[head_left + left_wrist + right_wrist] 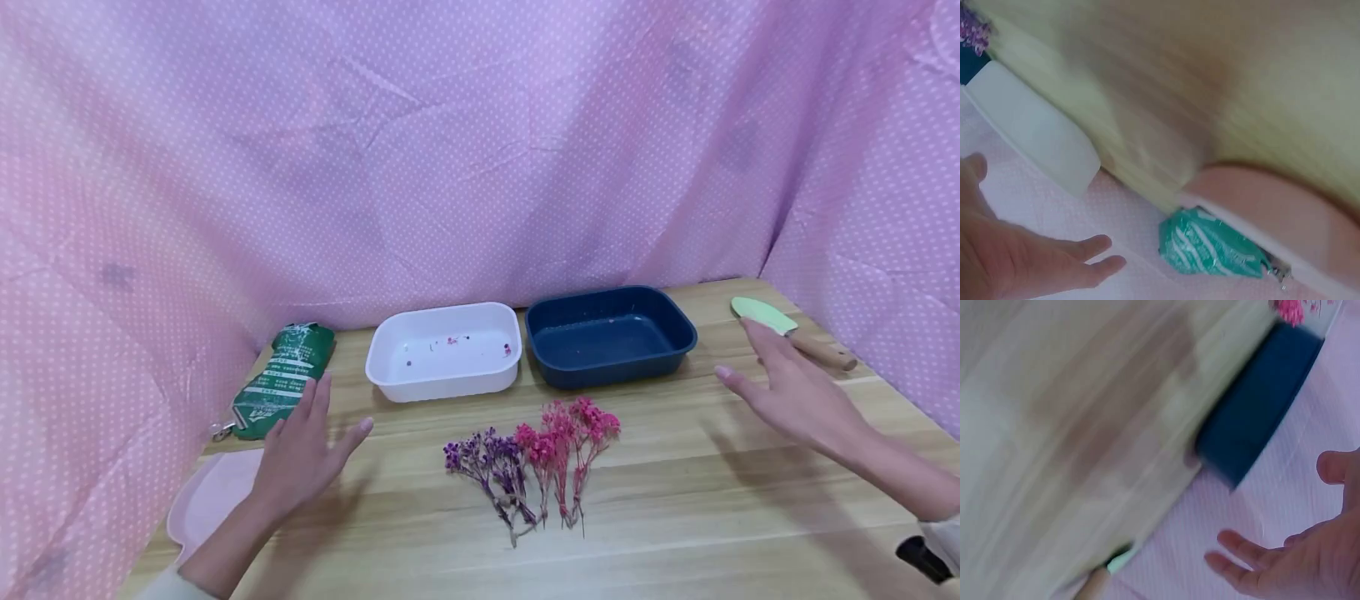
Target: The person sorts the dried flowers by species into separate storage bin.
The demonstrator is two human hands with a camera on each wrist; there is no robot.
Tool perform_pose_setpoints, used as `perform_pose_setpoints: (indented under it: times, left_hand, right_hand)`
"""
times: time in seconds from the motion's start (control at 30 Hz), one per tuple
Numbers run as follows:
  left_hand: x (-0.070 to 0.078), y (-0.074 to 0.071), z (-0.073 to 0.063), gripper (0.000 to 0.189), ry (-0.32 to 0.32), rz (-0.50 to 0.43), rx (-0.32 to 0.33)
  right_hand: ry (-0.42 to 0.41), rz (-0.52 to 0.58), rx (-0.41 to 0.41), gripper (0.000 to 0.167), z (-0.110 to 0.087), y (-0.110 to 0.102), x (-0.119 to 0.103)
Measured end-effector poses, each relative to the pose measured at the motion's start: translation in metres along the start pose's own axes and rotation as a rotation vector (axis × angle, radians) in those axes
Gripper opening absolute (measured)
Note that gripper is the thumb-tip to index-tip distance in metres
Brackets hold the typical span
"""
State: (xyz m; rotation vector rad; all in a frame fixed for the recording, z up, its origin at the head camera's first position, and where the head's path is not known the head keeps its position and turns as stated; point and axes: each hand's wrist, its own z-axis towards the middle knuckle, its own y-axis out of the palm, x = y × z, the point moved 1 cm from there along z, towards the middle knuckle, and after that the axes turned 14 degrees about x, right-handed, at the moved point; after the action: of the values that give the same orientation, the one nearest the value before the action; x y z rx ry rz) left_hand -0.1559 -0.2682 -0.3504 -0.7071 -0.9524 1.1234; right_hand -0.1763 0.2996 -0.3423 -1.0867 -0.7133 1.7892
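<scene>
My left hand [300,462] hovers with spread fingers above the table's left side, holding nothing. Nearest to it are a green printed bag [281,375], closed with a metal clip [222,431], and a pale pink flat-looking item [206,500] partly hidden by the forearm. On the right my right hand [798,400] is also spread and holds nothing. Beyond its fingertips lies a small trowel with a light green blade [763,314] and a wooden handle [825,352]. Between the hands lie purple dried flowers [491,462] beside pink dried flowers [562,437], stems toward me.
A white tub [442,389] with a few small petal bits inside stands at the back. Right beside it is a dark blue tub [611,371]. Pink dotted cloth [480,167] hangs behind the wooden table [420,533] and along both sides.
</scene>
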Motion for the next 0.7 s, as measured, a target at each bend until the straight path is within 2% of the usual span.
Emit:
perform_pose_setpoints:
  times: [0.17, 0.43, 0.7]
  left_hand:
    - [0.002, 0.006, 0.000, 0.094, -0.013, -0.071, 0.043]
    - [0.004, 0.007, 0.006, 0.093, -0.032, -0.116, 0.021]
    - [-0.001, 0.011, 0.013, 0.097, -0.104, -0.190, -0.020]
  right_hand:
    - [0.008, 0.108, -0.009, 0.079, -0.007, 0.013, -0.017]
    - [-0.018, 0.223, -0.015, 0.070, -0.012, 0.031, -0.049]
    - [0.072, 0.309, -0.143, 0.068, -0.019, 0.046, -0.076]
